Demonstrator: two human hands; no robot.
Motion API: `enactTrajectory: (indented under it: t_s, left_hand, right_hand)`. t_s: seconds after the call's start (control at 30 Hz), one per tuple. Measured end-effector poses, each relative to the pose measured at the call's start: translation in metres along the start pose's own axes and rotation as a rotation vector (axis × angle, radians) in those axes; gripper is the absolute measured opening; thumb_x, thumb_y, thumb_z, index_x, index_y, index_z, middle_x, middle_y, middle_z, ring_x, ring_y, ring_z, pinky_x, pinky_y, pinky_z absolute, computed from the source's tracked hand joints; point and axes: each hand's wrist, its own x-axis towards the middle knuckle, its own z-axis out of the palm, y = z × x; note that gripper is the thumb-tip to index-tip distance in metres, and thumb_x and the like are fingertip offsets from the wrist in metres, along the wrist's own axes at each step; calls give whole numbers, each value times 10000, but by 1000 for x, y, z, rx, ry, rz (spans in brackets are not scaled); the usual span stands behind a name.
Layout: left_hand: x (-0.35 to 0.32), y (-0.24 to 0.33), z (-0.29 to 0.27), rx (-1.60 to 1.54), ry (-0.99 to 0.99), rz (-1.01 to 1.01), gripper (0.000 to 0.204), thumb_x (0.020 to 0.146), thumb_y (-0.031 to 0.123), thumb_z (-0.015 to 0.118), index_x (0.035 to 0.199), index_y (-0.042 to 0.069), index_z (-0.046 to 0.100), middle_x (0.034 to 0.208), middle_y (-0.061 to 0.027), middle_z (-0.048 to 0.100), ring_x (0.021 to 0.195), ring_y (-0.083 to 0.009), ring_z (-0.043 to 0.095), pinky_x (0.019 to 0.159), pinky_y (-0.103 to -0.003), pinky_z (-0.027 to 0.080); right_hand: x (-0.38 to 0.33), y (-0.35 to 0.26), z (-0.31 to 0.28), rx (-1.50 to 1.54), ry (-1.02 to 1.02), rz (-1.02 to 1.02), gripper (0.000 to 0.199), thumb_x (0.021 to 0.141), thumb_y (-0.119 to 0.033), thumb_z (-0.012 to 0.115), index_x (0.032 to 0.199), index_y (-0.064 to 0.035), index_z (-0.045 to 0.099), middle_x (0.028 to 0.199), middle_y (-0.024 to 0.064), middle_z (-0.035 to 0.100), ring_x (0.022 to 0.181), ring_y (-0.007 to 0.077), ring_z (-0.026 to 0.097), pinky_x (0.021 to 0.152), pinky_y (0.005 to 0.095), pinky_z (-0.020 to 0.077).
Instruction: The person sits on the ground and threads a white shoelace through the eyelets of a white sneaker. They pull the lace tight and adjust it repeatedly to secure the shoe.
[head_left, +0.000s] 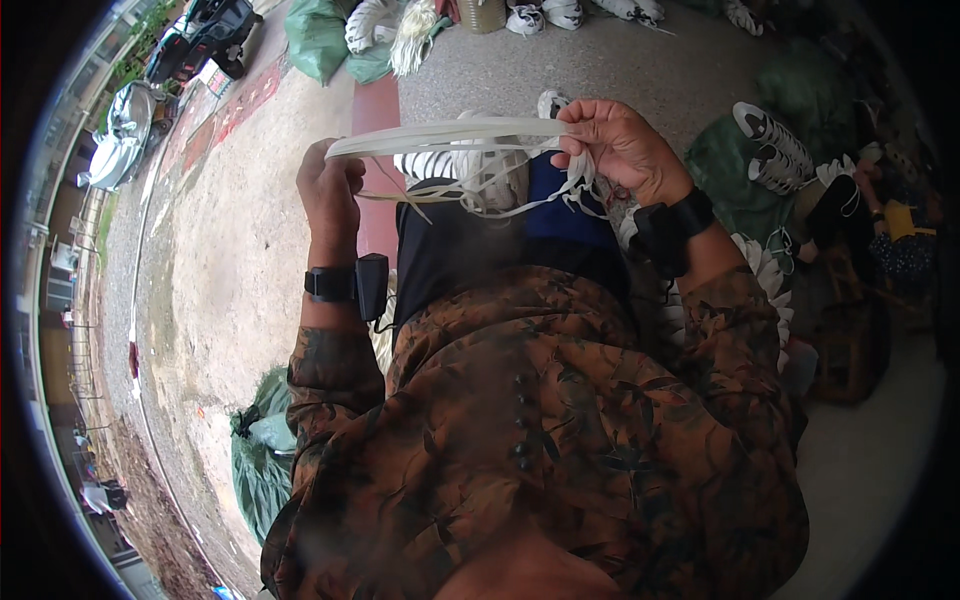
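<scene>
A bundle of flat white shoelaces (pixel 450 133) is stretched between my two hands, above my lap. My left hand (pixel 328 190) closes round one end of it. Its other end is pinched between the thumb and fingers of my right hand (pixel 625 150), where several loops and loose ends dangle below. Behind the hanging strands, a pale shoe with rows of white lacing (pixel 505 178) shows in part over my dark-clothed legs. The strands hide some of it, and I cannot make out how it rests.
Green sacks (pixel 318 40) and white shoes (pixel 563 12) line the far side. To the right, a laced black-and-white shoe (pixel 780 150) lies on another green sack (pixel 715 155), near a person in dark clothes (pixel 900 220). A green bag (pixel 262 460) stands at my left; vehicles are parked far left.
</scene>
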Motion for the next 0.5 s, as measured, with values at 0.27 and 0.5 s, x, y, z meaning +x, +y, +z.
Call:
enactTrajectory:
  t_s: [0.27, 0.5]
  left_hand:
    - [1, 13, -6, -512, -114, -120, 82, 801, -55, 453, 852, -1, 487, 759, -28, 477, 619, -77, 453, 479, -200, 377]
    - [9, 21, -47, -111, 181, 145, 34, 860, 36, 493, 854, 7, 511, 700, -32, 523, 501, -48, 394, 412, -181, 292]
  right_hand:
    - [3, 8, -14, -186, 27, -28, 164, 784, 15, 577, 936, 78, 581, 760, 110, 605, 519, 47, 474, 450, 143, 370]
    - [-8, 11, -30, -384, -49, 90, 149, 786, -21, 586, 905, 67, 601, 664, 19, 563, 492, 32, 420, 434, 154, 311]
